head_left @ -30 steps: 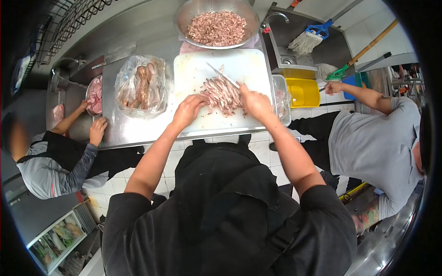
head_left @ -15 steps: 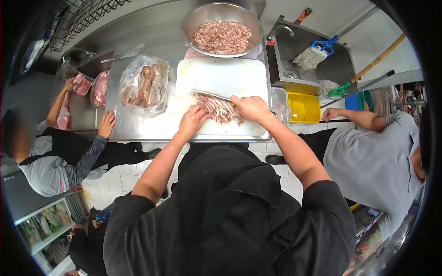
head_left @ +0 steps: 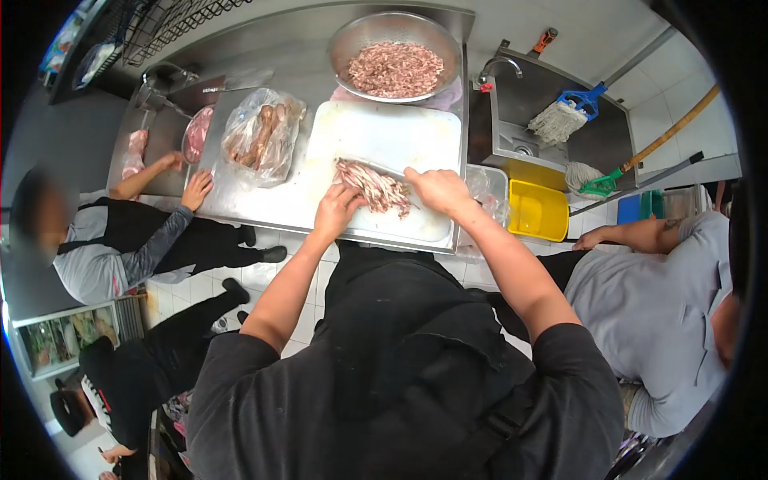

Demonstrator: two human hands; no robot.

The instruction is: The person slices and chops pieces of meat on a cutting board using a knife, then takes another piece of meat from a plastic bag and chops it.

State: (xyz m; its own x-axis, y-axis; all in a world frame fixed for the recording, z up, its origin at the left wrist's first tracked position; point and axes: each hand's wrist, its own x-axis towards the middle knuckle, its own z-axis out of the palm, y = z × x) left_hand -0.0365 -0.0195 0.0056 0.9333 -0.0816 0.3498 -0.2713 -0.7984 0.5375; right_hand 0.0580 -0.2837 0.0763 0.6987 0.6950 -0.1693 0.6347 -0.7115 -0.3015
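My right hand [head_left: 441,193] is closed around the handle of a knife [head_left: 374,166]. Its blade points left, lying along the far side of a pile of sliced meat strips [head_left: 376,189]. At the near left of the pile, the bent fingers of my left hand [head_left: 339,211] press against the strips. Both hands are over a white cutting board [head_left: 384,128], and the strips lie at its near half. Beyond the board stands a perforated metal colander [head_left: 346,32] holding small chopped meat pieces [head_left: 396,69].
Left of the board lies a clear plastic bag [head_left: 264,136] with long meat pieces. Farther left, a co-worker's hand [head_left: 197,190] rests on the counter edge beside a bowl of meat [head_left: 198,134]. On the right are a sink [head_left: 520,120], mops [head_left: 560,120], a yellow tub [head_left: 538,210] and another person [head_left: 648,272].
My view has shifted and tilted slightly. My hands stay at the meat strips with the knife. The left co-worker's far hand has moved toward the bowl, and a person at lower left shows more fully.
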